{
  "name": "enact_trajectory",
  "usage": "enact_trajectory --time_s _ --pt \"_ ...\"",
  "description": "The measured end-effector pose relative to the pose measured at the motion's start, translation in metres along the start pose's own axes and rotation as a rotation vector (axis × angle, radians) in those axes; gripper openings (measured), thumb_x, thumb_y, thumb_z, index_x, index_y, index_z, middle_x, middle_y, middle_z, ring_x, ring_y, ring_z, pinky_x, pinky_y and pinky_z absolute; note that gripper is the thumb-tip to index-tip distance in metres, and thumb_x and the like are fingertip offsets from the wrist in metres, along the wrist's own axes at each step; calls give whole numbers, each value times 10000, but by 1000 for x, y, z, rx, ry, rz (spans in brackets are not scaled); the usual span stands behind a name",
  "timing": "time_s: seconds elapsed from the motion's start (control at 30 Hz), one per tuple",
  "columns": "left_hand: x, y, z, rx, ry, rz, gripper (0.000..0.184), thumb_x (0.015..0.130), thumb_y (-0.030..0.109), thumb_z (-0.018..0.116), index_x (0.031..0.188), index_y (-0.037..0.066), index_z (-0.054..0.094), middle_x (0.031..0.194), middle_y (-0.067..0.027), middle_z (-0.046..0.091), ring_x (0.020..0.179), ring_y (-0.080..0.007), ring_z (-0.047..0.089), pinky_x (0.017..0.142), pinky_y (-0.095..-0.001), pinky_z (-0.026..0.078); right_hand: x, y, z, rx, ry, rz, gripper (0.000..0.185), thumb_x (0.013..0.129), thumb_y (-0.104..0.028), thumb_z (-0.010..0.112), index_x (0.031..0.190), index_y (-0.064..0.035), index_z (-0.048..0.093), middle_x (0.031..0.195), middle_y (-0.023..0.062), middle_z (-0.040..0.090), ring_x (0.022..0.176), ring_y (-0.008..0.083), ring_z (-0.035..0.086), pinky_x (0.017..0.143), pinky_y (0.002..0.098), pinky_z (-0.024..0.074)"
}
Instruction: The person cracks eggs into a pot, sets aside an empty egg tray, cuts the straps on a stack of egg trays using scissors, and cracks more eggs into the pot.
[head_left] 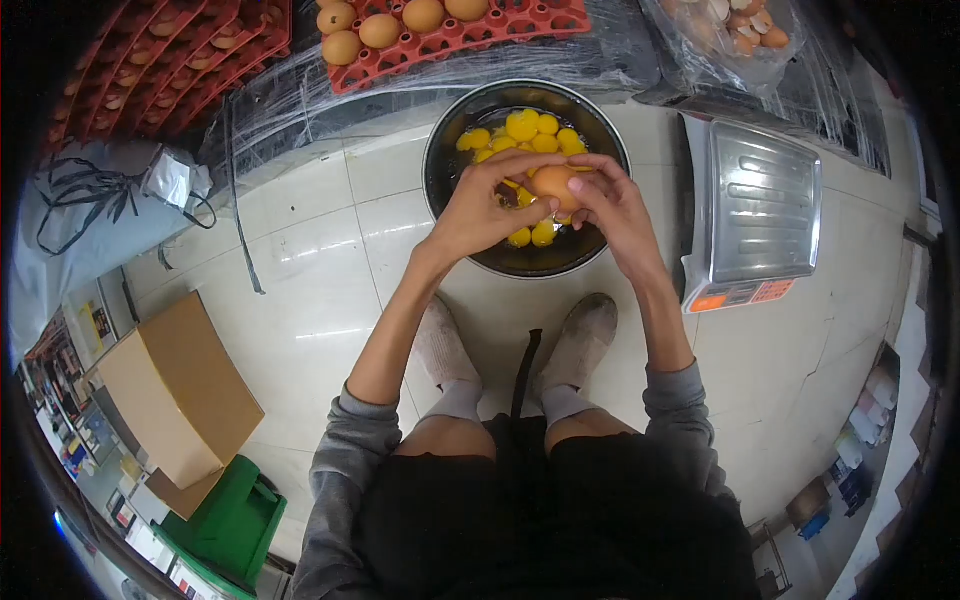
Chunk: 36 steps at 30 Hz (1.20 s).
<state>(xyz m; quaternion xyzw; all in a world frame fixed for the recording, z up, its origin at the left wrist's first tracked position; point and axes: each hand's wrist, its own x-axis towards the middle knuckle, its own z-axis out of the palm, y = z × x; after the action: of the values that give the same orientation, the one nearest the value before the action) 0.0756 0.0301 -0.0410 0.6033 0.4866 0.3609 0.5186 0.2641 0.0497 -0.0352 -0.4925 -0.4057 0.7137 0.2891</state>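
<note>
Between my two hands is one brown egg (554, 186), held over a round dark bowl (441, 205) on the floor. My left hand (492, 200) curls its fingers around the egg's left side, with the thumb below. From the right, my right hand (612, 205) grips the same egg, its thumb pressed on the shell. Several raw egg yolks (522, 125) lie in the bowl, partly hidden by my hands. Whether the shell is cracked, I cannot make out.
Beyond the bowl, brown eggs (379, 31) sit in a red egg tray (480, 44). More stacked trays (190, 60) stand at the left. A clear bag of eggshells (745, 40) is at the upper right, above a metal-topped scale (765, 200). A cardboard box (180, 385) and green bin (235, 525) are lower left.
</note>
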Motion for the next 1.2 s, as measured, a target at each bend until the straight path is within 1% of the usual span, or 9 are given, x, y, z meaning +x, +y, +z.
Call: enact_trajectory --time_s 0.13,0.23,0.3,0.47,0.57,0.63,0.8,0.97,1.2 --pt "-7 -6 -3 -86 2 -138 469 750 88 691 1201 43 572 1066 -70 620 828 -112 570 755 -249 474 1 7 0 3 -54 -25 423 802 -186 696 1146 -5 529 1011 105 611 780 129 629 621 226 469" --pt "-8 -7 -5 -125 -3 -210 462 743 82 695 1186 25 578 1000 -68 643 779 -103 574 731 -233 487 2 7 2 -56 -76 -84 450 759 -135 734 1149 -15 545 1022 114 615 790 127 626 662 238 491" --pt "-8 -10 -5 -98 3 -179 457 736 89 703 1173 22 587 982 -69 648 768 -99 577 721 -229 491 3 6 3 -165 -64 -86 443 730 -121 756 1124 -30 574 1011 110 628 796 132 627 707 246 503" --pt "-9 -9 -3 -43 19 -165 443 716 114 724 1131 6 610 964 -88 663 761 -95 600 710 -228 500 8 13 1 -333 -50 -173 417 711 -108 755 1093 -43 600 931 102 654 770 130 632 711 245 507" --pt "-7 -6 0 47 36 -190 447 695 124 737 1104 -9 616 968 -127 664 764 -136 630 718 -255 513 11 19 1 -405 -22 -219 428 692 -89 745 1092 -49 601 902 113 665 732 138 647 705 249 511" --pt "-5 -5 2 215 77 -7 436 683 129 705 1091 1 618 896 -163 654 706 -214 656 689 -291 526 12 21 2 -433 -1 -247 437 680 -91 739 1092 -52 600 896 121 669 711 146 656 699 252 513" --pt "-3 -3 2 299 53 -25 431 687 120 726 1078 -24 616 982 -180 646 777 -240 648 749 -307 524 12 18 6 -606 54 -298 440 660 -152 736 1069 -53 607 883 125 674 698 179 670 677 269 527" --pt "-4 -2 5 325 108 2 418 696 112 704 1085 -12 615 997 -189 638 798 -258 650 774 -320 521 12 12 10 -551 64 -279 430 665 -141 736 1065 -52 607 871 117 674 712 181 670 692 270 526" --pt "-5 -4 4 387 167 71 429 685 101 690 1097 10 617 1036 -201 625 895 -329 631 827 -363 503 12 7 14 -585 78 -330 427 663 -112 731 1064 -44 602 894 123 668 755 190 670 704 287 534"
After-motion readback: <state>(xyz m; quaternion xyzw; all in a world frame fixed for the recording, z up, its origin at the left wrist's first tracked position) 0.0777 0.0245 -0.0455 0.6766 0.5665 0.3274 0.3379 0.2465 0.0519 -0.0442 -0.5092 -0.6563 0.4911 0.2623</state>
